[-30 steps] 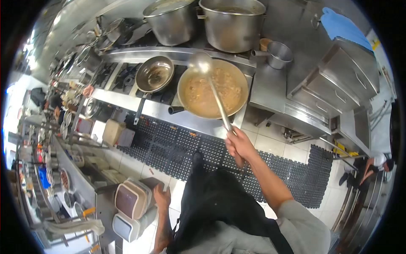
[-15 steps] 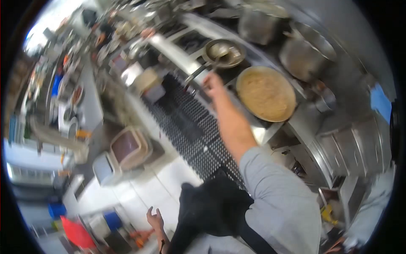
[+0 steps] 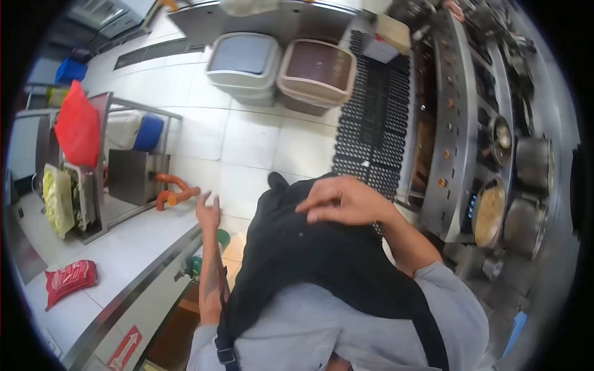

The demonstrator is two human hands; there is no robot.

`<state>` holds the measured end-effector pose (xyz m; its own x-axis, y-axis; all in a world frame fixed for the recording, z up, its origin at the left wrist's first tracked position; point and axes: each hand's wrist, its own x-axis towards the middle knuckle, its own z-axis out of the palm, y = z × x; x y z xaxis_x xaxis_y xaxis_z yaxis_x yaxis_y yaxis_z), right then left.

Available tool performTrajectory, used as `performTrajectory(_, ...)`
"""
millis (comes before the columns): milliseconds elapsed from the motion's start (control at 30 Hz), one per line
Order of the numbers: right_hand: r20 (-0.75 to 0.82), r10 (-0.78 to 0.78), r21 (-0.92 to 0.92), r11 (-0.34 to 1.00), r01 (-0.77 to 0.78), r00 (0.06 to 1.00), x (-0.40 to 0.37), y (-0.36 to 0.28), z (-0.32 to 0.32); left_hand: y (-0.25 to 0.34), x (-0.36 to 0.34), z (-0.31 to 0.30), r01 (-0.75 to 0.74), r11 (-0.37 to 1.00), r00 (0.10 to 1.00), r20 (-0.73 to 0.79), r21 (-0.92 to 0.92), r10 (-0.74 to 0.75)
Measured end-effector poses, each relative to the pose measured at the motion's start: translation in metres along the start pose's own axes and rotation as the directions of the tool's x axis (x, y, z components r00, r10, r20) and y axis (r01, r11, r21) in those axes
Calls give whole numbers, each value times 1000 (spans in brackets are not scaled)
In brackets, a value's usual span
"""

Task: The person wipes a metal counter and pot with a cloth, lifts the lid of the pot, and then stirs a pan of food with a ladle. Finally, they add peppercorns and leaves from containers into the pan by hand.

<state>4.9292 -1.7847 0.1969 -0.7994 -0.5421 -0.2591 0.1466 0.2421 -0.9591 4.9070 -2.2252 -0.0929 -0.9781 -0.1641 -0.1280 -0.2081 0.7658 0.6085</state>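
My left hand [image 3: 208, 213] hangs at my left side with nothing in it, fingers apart. Close beyond it, an orange curved pipe [image 3: 176, 191] comes out of a dark metal box [image 3: 131, 177]; they appear not to touch my hand. In front of my black apron [image 3: 309, 253] is my right hand [image 3: 343, 201], empty, its fingers loosely bent and spread. On the stove at the right, a wide pan of tan food [image 3: 490, 213] sits over a blue flame. A smaller pan [image 3: 500, 139] holding pale food stands behind it, apart from both hands.
Two lidded bins [image 3: 244, 62] stand ahead on the white tiled floor, beside a black rubber mat [image 3: 374, 111]. Large metal pots [image 3: 533, 164] line the stove's back. To the left, a counter [image 3: 133, 253] carries a red packet [image 3: 71, 282].
My view has swung left, away from the stove. My right hand has drawn back from beside the smaller pan's handle to my apron. My left hand now appears near the orange pipe.
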Motion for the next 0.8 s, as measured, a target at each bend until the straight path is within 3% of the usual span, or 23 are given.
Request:
performTrajectory(33, 148, 2, -14, 1000, 0, 989, 25, -22, 9, -18, 38, 2, -27, 998, 999, -36, -54, 25)
performTrajectory(100, 210, -243, -221, 932, 288, 947, 76, -47, 25, 42, 111, -23, 14, 995, 1000, -1, -97, -14)
performTrajectory(133, 259, -272, -164, 933, 320, 927, 107, -53, 28, 72, 150, -36, -60, 994, 998, -11, -89, 59)
performTrajectory(167, 271, -212, -99, 964, 247, 939, 136, -60, 27, 97, 189, -45, -134, 988, 991, -28, -78, 132)
performTrajectory(200, 82, -221, -242, 941, 234, 972, 164, -65, 24, 113, 234, -50, -356, 934, 924, -167, -40, 345)
performTrajectory(233, -108, -244, -362, 913, 190, 964, 193, -69, 18, 123, 275, -54, -540, 841, 802, -281, 35, 527)
performTrajectory(267, -291, -313, -472, 869, 149, 904, 226, -72, 6, 141, 305, -66, -527, 849, 801, -309, 39, 512)
performTrajectory(300, -404, -420, -570, 811, 135, 813, 256, -74, -12, 169, 332, -87, -432, 894, 885, -248, -120, 394)
performTrajectory(333, -434, -357, -508, 855, 103, 827, 283, -79, -33, 181, 364, -104, -322, 908, 944, -166, -268, 285)
performTrajectory(433, -450, -244, -436, 899, 26, 859, 369, -87, -83, 151, 471, -128, -335, 913, 934, -210, -233, 289)
performTrajectory(467, -451, -184, -430, 902, -32, 874, 403, -91, -99, 139, 499, -142, -270, 930, 954, -198, -250, 223)
performTrajectory(500, -451, -191, -435, 900, -28, 872, 439, -98, -113, 101, 537, -140, -371, 929, 888, -299, -20, 348)
performTrajectory(567, -384, -246, -596, 802, -35, 890, 515, -111, -146, 61, 575, -164, -115, 989, 976, -197, -87, 96)
performTrajectory(600, -397, -222, -568, 821, -49, 891, 549, -119, -162, 32, 598, -174, 43, 999, 999, -13, 19, -43)
performTrajectory(633, -422, -260, -585, 810, -42, 869, 585, -131, -182, 2, 615, -177, -43, 989, 997, -56, 144, 51)
performTrajectory(667, -409, -278, -582, 813, -14, 869, 615, -140, -196, 8, 617, -198, -43, 994, 995, -87, 105, 52)
performTrajectory(733, -399, -296, -611, 792, -11, 868, 678, -165, -229, 27, 622, -234, 68, 988, 988, -132, -138, -86)
performTrajectory(800, -401, -280, -570, 821, 2, 872, 748, -190, -260, 20, 639, -249, -6, 922, 983, -172, -386, -66)
